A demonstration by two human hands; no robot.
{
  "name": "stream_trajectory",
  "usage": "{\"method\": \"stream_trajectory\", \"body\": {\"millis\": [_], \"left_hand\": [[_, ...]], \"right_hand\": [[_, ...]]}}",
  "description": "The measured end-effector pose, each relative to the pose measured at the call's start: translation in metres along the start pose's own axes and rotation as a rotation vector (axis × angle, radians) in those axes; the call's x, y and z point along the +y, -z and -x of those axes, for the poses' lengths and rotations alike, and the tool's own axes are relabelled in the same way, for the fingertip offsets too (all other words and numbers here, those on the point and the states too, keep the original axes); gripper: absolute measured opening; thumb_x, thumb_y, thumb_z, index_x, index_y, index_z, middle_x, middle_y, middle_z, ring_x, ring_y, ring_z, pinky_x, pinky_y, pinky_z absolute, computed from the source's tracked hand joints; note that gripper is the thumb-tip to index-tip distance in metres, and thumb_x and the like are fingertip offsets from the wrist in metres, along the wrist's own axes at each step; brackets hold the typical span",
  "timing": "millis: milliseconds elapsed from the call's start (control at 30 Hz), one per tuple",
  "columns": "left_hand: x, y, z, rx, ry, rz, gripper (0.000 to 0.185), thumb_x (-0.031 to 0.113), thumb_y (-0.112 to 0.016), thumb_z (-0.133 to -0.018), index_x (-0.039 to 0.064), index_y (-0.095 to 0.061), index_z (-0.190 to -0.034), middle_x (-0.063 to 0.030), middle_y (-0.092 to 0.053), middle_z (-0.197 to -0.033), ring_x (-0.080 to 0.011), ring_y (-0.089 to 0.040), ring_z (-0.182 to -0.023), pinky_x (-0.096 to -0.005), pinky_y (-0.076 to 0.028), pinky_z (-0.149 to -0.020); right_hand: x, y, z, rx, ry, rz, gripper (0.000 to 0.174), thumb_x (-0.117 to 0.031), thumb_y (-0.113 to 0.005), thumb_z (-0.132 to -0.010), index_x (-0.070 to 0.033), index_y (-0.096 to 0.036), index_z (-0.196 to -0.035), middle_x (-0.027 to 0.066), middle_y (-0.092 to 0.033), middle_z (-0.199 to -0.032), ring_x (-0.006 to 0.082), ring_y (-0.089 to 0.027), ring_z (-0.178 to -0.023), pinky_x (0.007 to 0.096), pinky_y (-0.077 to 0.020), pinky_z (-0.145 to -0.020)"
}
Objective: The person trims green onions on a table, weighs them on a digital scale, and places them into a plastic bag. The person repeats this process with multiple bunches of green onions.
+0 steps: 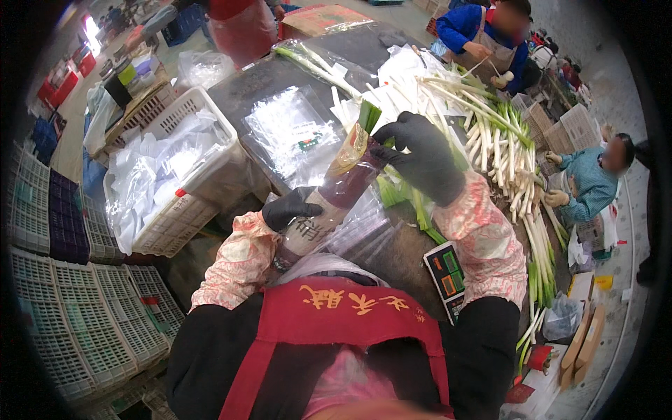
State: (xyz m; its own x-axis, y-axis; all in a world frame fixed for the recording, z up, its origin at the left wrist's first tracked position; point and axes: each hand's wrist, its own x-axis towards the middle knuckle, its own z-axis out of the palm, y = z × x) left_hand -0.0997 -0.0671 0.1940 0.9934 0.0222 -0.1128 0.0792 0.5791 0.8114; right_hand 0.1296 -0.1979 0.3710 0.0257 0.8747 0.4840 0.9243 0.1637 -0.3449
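A printed plastic bag (347, 181) slants up and away from my body, with a cut green leek top (369, 116) poking out of its far end. My left hand (294, 208), in a black glove, grips the lower part of the bag. The fingers of my black-gloved right hand (420, 157) pinch the bag's edge near its upper end. What lies inside the bag's lower part is mostly hidden by the print. Below my right hand, green leek leaves (391, 191) rest on the dark table (404, 252).
Flat clear bags (289, 123) lie beyond my left hand. A white crate (173, 223) holds plastic packaging. A digital scale (446, 275) sits by my right forearm. Many leeks (504, 152) are heaped at right, where two people (480, 39) work. Stacked crates (79, 310) stand at left.
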Motion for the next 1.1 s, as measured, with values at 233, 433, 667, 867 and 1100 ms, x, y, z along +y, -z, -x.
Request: {"method": "stream_trajectory", "body": {"millis": [233, 433, 667, 867, 1100], "left_hand": [[0.024, -0.013, 0.003, -0.171, -0.066, 0.14, 0.063, 0.025, -0.076, -0.081, -0.003, -0.049, -0.13, -0.0189, -0.064, -0.114, -0.0255, -0.065, -0.1, -0.0323, -0.053, -0.085], [0.049, 0.009, -0.042, -0.328, -0.081, 0.041, 0.055, 0.026, -0.071, -0.085, -0.003, -0.051, -0.127, -0.0191, -0.064, -0.114, -0.0269, -0.064, -0.1, -0.0361, -0.053, -0.084], [0.041, 0.045, -0.096, -0.579, -0.043, -0.065, 0.046, 0.027, -0.064, -0.089, -0.002, -0.054, -0.123, -0.0194, -0.063, -0.114, -0.0285, -0.064, -0.099, -0.0405, -0.053, -0.082], [0.05, 0.046, -0.076, -0.149, -0.294, 0.204, 0.045, 0.029, -0.058, -0.094, 0.0, -0.051, -0.128, -0.017, -0.064, -0.112, -0.0275, -0.065, -0.093, -0.0413, -0.055, -0.081], [0.203, 0.156, -0.103, 0.323, -0.715, 0.264, 0.043, 0.03, -0.058, -0.095, 0.001, -0.055, -0.126, -0.0152, -0.065, -0.113, -0.0289, -0.066, -0.09, -0.0432, -0.054, -0.086]], "right_hand": [[-0.038, 0.023, -0.016, 0.146, 0.194, -0.063, 0.012, -0.004, -0.073, -0.069, -0.004, -0.066, -0.079, 0.0108, -0.057, -0.078, 0.0295, -0.058, -0.074, 0.0377, -0.0448, -0.069], [-0.043, 0.059, -0.078, 0.067, 0.603, 0.179, 0.02, -0.015, -0.07, -0.08, -0.006, -0.066, -0.098, 0.0148, -0.061, -0.094, 0.0328, -0.059, -0.091, 0.0401, -0.0459, -0.081], [0.046, 0.204, -0.069, 0.502, 0.277, 0.477, 0.023, -0.02, -0.064, -0.089, -0.007, -0.065, -0.109, 0.0118, -0.065, -0.101, 0.0286, -0.063, -0.093, 0.037, -0.0498, -0.084], [0.145, 0.327, 0.028, 0.754, -0.232, 0.584, 0.026, -0.021, -0.062, -0.091, -0.006, -0.064, -0.112, 0.0113, -0.065, -0.105, 0.0269, -0.063, -0.095, 0.0361, -0.0499, -0.086], [0.24, 0.419, 0.091, 0.92, -0.538, 0.349, 0.03, -0.023, -0.059, -0.093, -0.004, -0.062, -0.116, 0.0108, -0.065, -0.109, 0.0249, -0.063, -0.097, 0.035, -0.0499, -0.087]]}}
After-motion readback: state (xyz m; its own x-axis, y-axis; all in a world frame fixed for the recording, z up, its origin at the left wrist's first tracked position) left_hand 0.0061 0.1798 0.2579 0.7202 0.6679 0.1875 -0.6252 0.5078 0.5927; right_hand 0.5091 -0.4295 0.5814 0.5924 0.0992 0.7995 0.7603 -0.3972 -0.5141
